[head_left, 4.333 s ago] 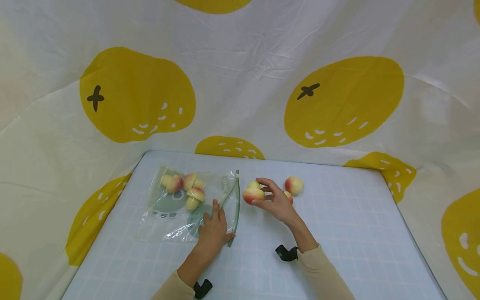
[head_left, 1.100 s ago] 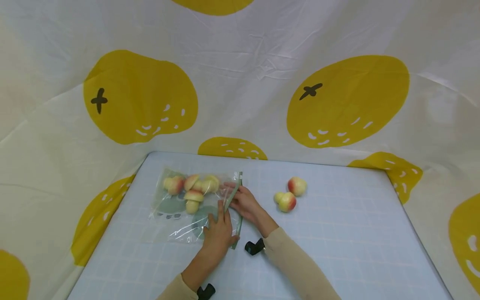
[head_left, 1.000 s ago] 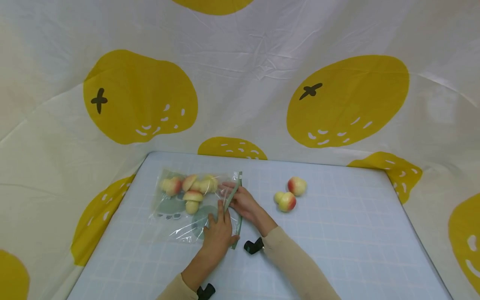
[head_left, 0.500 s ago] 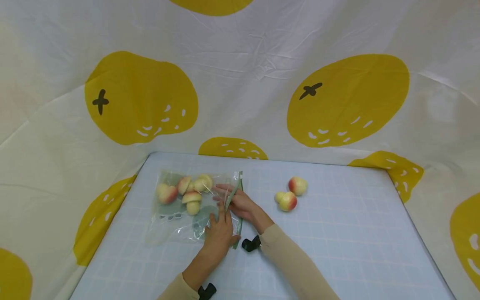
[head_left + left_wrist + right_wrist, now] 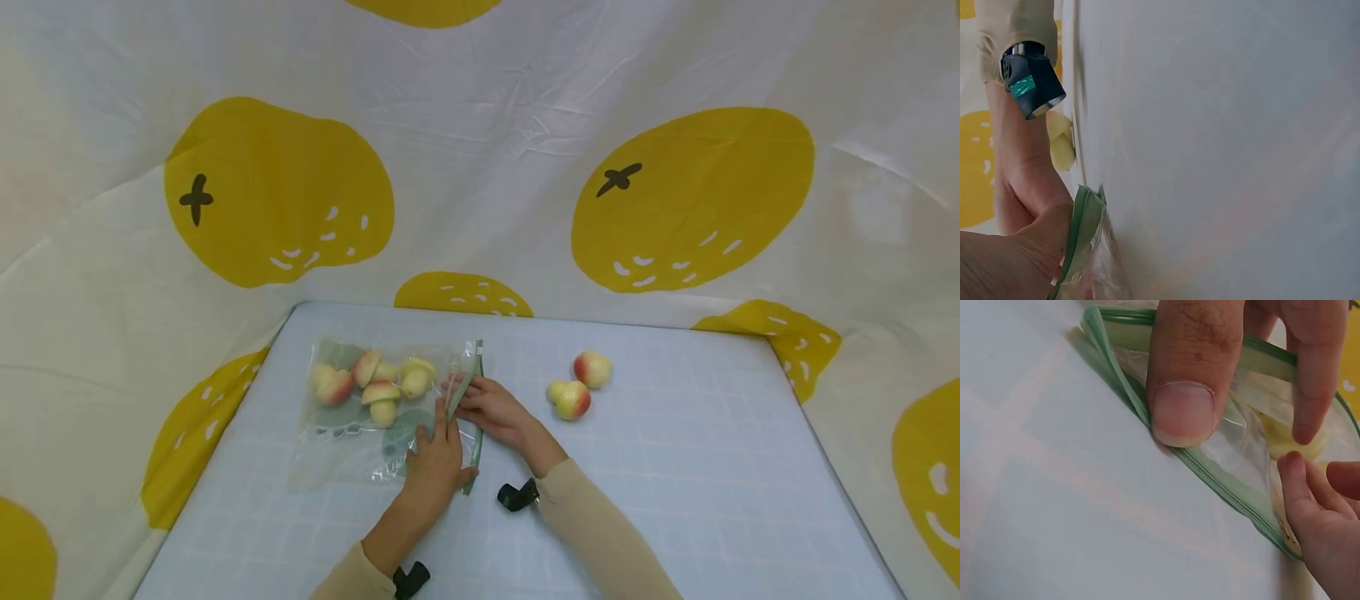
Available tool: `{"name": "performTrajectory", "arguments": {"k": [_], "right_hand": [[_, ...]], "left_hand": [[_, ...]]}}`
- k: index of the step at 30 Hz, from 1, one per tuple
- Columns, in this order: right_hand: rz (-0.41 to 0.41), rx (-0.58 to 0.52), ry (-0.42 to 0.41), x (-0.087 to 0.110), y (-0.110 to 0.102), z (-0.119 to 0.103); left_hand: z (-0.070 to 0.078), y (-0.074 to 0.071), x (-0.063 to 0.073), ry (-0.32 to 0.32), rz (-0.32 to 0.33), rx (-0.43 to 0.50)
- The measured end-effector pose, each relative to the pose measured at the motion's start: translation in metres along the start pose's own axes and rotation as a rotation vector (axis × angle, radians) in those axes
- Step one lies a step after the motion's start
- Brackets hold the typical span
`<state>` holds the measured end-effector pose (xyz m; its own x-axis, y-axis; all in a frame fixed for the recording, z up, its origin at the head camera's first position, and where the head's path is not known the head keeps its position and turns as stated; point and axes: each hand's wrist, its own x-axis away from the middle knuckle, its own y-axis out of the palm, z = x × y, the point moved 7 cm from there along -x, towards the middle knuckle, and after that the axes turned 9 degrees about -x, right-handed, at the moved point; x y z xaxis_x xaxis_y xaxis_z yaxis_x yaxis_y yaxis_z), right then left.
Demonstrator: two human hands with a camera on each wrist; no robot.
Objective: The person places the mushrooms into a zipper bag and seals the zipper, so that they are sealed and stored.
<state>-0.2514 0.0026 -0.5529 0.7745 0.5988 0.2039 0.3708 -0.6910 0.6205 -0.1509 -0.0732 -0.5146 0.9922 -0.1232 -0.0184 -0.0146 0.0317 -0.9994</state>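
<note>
A clear zip bag (image 5: 330,458) with a green-edged mouth lies flat, holding several toy mushrooms (image 5: 382,412) with pale stems and red-yellow caps. My left hand (image 5: 433,462) rests on the bag near its mouth, its fingers extended and the thumb over the lower part of the green edge. My right hand (image 5: 498,412) is at the mouth, fingertips just inside and holding nothing. In the right wrist view its thumb (image 5: 1191,381) touches the green zip strip (image 5: 1229,494). Nearest the mouth inside lies one mushroom (image 5: 417,377).
To the right of the bag, a toy mushroom (image 5: 572,401) lies beside another (image 5: 592,369) whose cap faces up. The pale checked table (image 5: 675,467) meets a white cloth (image 5: 480,208) printed with yellow fruit at the back. Black wrist cameras (image 5: 517,497) sit on both wrists.
My right hand has carried a mushroom from outside into the bag, let it go and drawn back right towards the mouth. Mushrooms inside shifted slightly left. My left hand has stayed at the mouth.
</note>
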Motion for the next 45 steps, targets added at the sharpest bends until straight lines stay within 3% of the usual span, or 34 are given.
{"name": "performTrajectory", "arguments": {"k": [18,38,45], "right_hand": [[0.063,0.142,-0.103,0.046,-0.013,-0.035],[0.186,0.368,-0.264,0.104,-0.025,-0.082],[0.243,0.404,-0.338,0.122,-0.034,-0.100]], "left_hand": [[-0.004,0.003,-0.006,-0.042,-0.068,0.006],[-0.003,0.002,-0.003,-0.025,-0.052,0.021],[-0.002,-0.001,-0.001,0.010,0.005,0.026]]}}
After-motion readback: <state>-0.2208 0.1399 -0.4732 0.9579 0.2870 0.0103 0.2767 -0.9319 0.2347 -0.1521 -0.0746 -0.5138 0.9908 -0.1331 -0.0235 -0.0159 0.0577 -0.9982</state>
